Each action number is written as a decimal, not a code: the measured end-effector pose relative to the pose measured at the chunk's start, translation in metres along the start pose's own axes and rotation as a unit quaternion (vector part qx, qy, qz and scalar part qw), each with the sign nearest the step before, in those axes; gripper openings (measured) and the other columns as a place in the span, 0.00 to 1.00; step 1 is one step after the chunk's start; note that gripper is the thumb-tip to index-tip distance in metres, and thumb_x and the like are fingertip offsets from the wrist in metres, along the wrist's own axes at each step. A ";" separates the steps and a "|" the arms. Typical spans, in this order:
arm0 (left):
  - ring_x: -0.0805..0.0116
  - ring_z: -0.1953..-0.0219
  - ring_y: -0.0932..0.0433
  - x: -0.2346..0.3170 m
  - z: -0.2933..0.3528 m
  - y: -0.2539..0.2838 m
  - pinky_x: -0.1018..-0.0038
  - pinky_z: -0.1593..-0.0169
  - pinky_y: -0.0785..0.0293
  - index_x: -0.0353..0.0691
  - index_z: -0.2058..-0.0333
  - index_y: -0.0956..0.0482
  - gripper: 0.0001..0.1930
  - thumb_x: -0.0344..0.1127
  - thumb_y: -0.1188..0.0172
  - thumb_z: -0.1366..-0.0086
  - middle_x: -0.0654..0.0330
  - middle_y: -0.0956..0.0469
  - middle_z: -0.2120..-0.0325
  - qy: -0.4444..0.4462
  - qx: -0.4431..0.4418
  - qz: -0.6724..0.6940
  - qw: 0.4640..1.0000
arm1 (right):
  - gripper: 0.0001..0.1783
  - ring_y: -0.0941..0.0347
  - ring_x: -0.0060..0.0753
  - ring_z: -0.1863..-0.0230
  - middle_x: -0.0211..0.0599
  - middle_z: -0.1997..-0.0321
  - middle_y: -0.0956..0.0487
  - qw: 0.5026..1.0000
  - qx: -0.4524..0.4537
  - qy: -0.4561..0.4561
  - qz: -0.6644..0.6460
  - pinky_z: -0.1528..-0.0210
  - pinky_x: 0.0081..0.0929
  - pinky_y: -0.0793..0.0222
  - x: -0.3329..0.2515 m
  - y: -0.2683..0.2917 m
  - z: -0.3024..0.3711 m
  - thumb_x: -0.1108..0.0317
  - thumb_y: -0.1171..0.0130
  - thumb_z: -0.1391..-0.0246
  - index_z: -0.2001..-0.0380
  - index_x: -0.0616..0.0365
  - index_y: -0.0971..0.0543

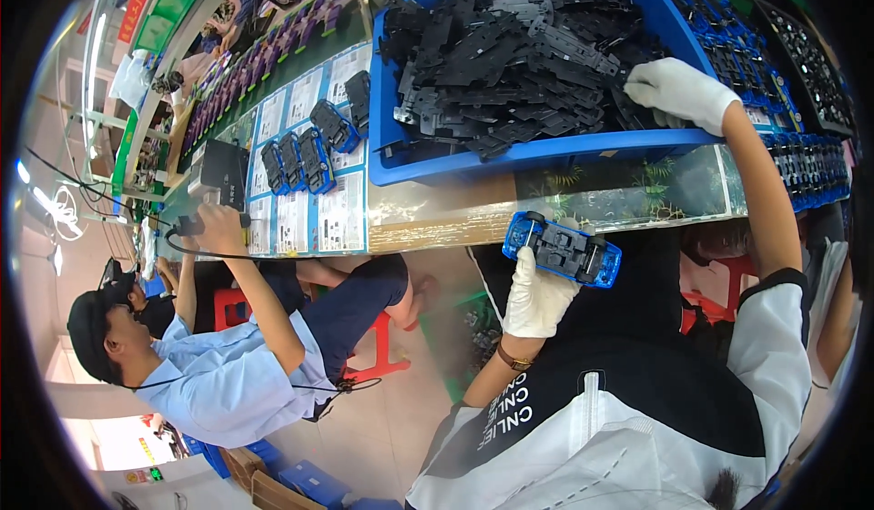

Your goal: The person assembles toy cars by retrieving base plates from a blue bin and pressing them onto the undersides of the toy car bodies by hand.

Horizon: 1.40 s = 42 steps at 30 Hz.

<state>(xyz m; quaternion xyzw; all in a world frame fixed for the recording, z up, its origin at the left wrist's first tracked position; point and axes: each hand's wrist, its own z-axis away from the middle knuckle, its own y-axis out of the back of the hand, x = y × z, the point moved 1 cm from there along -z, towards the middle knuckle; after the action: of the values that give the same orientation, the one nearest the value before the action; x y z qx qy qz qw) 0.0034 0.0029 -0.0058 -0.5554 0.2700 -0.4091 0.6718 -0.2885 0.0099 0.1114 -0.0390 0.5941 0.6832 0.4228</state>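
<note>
A blue toy car [562, 250], its dark underside facing up, rests in my left hand [537, 301], which wears a white glove and grips it from below in front of the table edge. My right hand [678, 91], also in a white glove, reaches into the right side of a blue bin [546, 152]. Its fingers are bent together at the edge of a heap of flat black plastic parts [519, 64]; whatever lies between the fingertips is hidden.
Several toy cars [309, 151] stand on printed sheets left of the bin. More blue car bodies [806, 169] are stacked at the right. A seated co-worker [218, 364] at the left holds a dark tool [191, 226] with a cable. A red stool [378, 355] stands beyond my left elbow.
</note>
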 end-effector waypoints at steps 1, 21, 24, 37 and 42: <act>0.47 0.39 0.38 0.000 -0.001 0.005 0.47 0.37 0.42 0.45 0.41 0.37 0.36 0.47 0.33 0.45 0.53 0.32 0.45 0.007 0.008 0.007 1.000 | 0.12 0.28 0.33 0.82 0.44 0.80 0.24 0.999 -0.021 -0.027 -0.036 0.72 0.30 0.31 0.004 0.000 -0.001 0.64 0.46 0.45 0.68 0.65 0.23; 0.59 0.40 0.36 0.001 -0.009 -0.021 0.50 0.37 0.41 0.48 0.42 0.36 0.33 0.50 0.36 0.43 0.65 0.33 0.45 0.013 -0.041 -0.035 0.998 | 0.10 0.35 0.23 0.71 0.32 0.74 0.30 0.975 0.016 0.220 -0.037 0.67 0.21 0.38 0.019 -0.003 0.042 0.66 0.52 0.39 0.68 0.64 0.29; 0.59 0.40 0.36 0.002 -0.011 -0.022 0.52 0.37 0.41 0.49 0.40 0.38 0.37 0.56 0.35 0.46 0.61 0.33 0.45 0.003 -0.039 -0.061 0.997 | 0.11 0.30 0.23 0.64 0.34 0.63 0.24 0.982 0.018 0.190 -0.018 0.58 0.19 0.35 0.012 0.003 0.046 0.67 0.52 0.39 0.57 0.62 0.26; 0.64 0.39 0.38 -0.013 -0.019 -0.019 0.62 0.37 0.41 0.48 0.34 0.50 0.58 0.70 0.35 0.59 0.63 0.38 0.41 -0.055 -0.022 -0.193 0.979 | 0.27 0.28 0.39 0.54 0.33 0.52 0.24 0.880 0.306 0.338 0.133 0.53 0.36 0.33 -0.051 -0.119 0.113 0.61 0.31 0.69 0.59 0.50 0.23; 0.67 0.40 0.37 -0.018 -0.020 -0.014 0.67 0.38 0.39 0.46 0.34 0.53 0.56 0.65 0.33 0.54 0.63 0.38 0.42 -0.077 -0.064 -0.215 0.971 | 0.28 0.27 0.41 0.54 0.35 0.52 0.25 0.861 0.346 0.338 0.159 0.52 0.36 0.32 -0.050 -0.139 0.108 0.67 0.32 0.67 0.55 0.48 0.25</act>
<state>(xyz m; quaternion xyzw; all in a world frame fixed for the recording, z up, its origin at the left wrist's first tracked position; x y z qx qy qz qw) -0.0260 0.0070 0.0016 -0.6725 0.1175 -0.4813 0.5498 -0.1218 0.0654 0.0625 -0.0242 0.8970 0.4362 0.0679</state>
